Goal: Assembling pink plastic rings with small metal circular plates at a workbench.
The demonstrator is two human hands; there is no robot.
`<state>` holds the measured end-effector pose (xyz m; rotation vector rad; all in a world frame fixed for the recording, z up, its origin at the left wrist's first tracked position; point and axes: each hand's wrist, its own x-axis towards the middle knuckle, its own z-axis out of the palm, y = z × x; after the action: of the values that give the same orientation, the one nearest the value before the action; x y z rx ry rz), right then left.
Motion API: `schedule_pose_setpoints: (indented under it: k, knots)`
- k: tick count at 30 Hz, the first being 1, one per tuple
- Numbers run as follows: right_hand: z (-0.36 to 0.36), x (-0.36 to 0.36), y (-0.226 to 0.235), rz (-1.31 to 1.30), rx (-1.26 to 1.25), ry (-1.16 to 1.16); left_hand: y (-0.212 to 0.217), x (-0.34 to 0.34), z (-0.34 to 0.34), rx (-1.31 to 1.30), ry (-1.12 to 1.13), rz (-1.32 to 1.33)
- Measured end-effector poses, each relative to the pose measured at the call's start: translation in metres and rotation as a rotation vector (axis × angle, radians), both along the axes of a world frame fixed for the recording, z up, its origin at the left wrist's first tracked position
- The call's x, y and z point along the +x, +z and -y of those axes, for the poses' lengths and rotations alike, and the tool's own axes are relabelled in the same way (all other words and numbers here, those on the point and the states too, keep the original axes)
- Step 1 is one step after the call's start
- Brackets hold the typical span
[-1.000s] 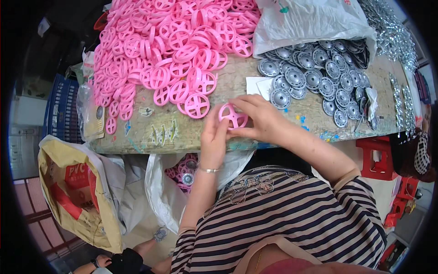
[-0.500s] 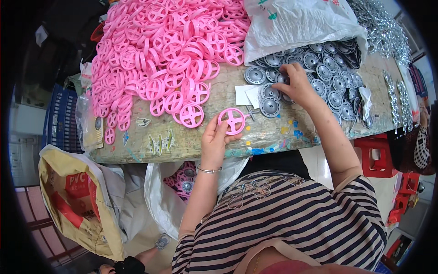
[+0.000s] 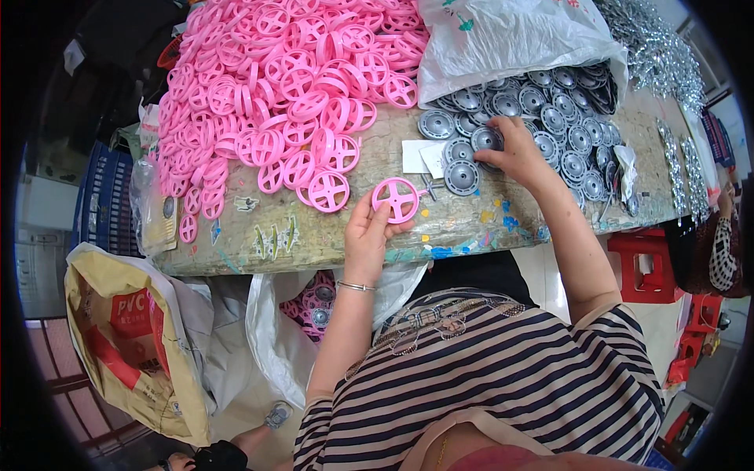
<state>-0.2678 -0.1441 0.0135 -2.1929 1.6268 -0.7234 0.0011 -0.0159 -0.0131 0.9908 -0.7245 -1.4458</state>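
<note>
My left hand (image 3: pixel 367 235) holds a pink plastic wheel (image 3: pixel 397 199) with cross spokes, tilted up just above the worktable's (image 3: pixel 330 235) front edge. My right hand (image 3: pixel 514 151) reaches farther right and closes its fingers on a grey round disc (image 3: pixel 485 140) in the pile of grey discs (image 3: pixel 558 118) spilling from a white plastic bag (image 3: pixel 503 35). Another grey disc (image 3: pixel 462 177) lies on the table between the two hands, next to white paper slips (image 3: pixel 420 155).
A large heap of pink wheels (image 3: pixel 283 86) covers the table's far left. Shiny metal parts (image 3: pixel 660 55) lie at the far right. Below the table edge hang an open white bag (image 3: pixel 275 345) with assembled pink wheels and a tan sack (image 3: pixel 133 345). Red stools (image 3: pixel 648 259) stand right.
My right hand left the pink wheel and moved right and away to the grey discs, taking hold of one. My left hand keeps the pink wheel in about the same place.
</note>
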Motion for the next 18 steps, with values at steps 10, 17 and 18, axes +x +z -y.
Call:
schedule_pose_setpoints:
  k: [10,17,18]
  knots:
    - [0.000,0.037,0.029,0.323,0.090,0.035,-0.002,0.000,0.001,-0.039,0.007,-0.043]
    - [-0.018,0.086,0.019,0.563,0.272,0.152,-0.001,0.001,0.003,-0.017,0.010,-0.107]
    - [-0.010,0.085,0.013,0.458,0.182,0.124,0.000,0.000,0.003,-0.024,0.007,-0.115]
